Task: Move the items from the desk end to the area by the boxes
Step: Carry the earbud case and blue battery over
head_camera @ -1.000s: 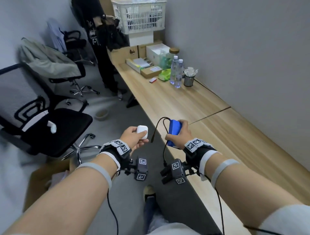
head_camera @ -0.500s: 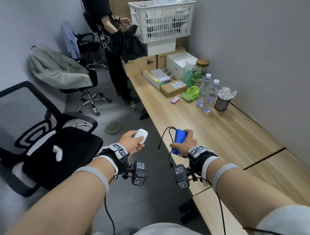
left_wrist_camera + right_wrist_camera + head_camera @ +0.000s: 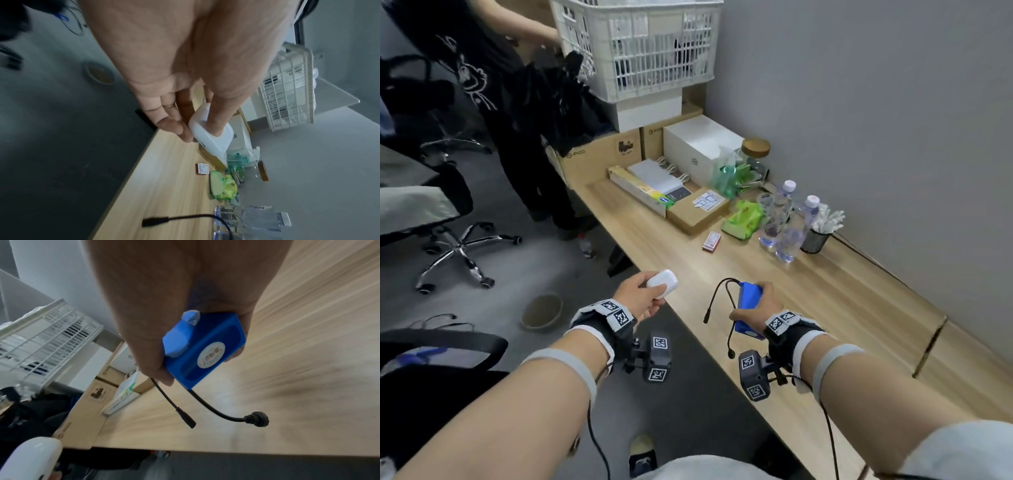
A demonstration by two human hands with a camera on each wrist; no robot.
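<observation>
Beside the desk (image 3: 835,308), hands grip white case (image 3: 661,283) and blue battery (image 3: 748,303); bottles (image 3: 784,219) stand ahead.

A long wooden desk (image 3: 835,301) ran along a plain grey wall (image 3: 876,102). The floor (image 3: 524,260) was grey, with a darker mat beside the desk. An office chair (image 3: 441,219) on a chrome star base stood at the left.

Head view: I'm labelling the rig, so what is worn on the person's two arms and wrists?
Each wrist carries a black strap with white square-code tags: left wrist strap, right wrist strap. Under each hangs a dark camera block with code tags, trailing a thin black cable. A grey band circles each forearm. Forearms are bare; a pale sleeve shows on the right.
</observation>
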